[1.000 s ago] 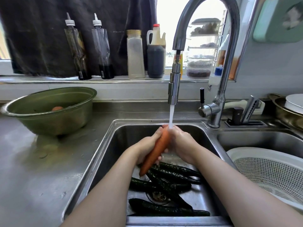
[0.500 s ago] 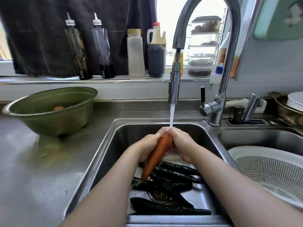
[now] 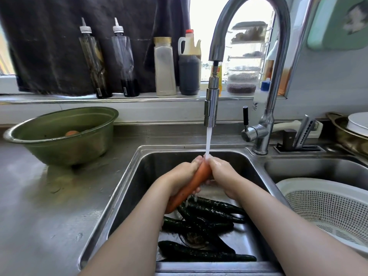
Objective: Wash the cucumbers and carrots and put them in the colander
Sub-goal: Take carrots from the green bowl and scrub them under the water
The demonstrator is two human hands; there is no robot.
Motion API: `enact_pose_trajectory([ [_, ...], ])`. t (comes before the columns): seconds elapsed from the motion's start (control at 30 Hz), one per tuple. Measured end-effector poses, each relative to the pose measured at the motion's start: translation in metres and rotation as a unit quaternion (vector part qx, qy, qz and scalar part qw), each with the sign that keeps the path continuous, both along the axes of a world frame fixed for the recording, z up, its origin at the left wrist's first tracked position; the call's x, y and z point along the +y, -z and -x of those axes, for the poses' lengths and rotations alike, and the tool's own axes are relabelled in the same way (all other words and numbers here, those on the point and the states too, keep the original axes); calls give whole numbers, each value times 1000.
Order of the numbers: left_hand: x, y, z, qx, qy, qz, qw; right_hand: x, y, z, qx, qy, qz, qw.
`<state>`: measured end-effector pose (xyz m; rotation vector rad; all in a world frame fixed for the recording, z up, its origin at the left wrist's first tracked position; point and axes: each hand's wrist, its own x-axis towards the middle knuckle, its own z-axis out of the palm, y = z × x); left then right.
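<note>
Both hands hold one carrot (image 3: 189, 188) over the sink (image 3: 127, 186). The left grip (image 3: 182, 176) curls round its middle, and the right grip (image 3: 223, 174) clasps its far, upper end. Water (image 3: 208, 142) from the tap (image 3: 211, 104) lands where the fingers meet at that end. The carrot slants, its tip pointing near and left (just above the pile below). Dark cucumbers (image 3: 209, 214) lie criss-crossed on the sink floor around the drain. The white colander (image 3: 328, 206) sits in the right basin, well apart from the hands. On the table (image 3: 39, 206) to the far left stands a green bowl (image 3: 59, 150) with something orange inside.
</note>
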<state>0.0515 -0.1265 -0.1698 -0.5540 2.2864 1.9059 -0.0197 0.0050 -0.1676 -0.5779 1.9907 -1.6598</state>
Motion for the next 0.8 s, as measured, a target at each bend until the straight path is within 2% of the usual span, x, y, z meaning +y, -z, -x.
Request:
enact_pose_trajectory([
  [0.1,-6,-4,-7,-15,69,-118,991,-1,0,1,-8,43,6,999],
  [0.2,-5,-10,-10,3,91,-129,988,0,-1,4,-4,66,17,998],
  [0.3,-8,-9,-11,36,44,-73,996,5,3,9,25,14,6,1000],
  [0.37,-14,-6,-13,54,9,-3,999,7,5,10,48,-21,-19,998],
  [0.47,-19,-5,-14,55,2,104,993,4,6,8,70,-1,-54,996],
  [0.6,-15,-17,-15,41,50,159,985,-1,4,10,99,46,-69,992],
  [0.73,-19,-19,-16,74,17,212,974,4,-2,6,64,-27,-72,995],
  [0.8,-18,-16,-17,107,11,231,967,8,-2,7,74,-43,-77,993],
])
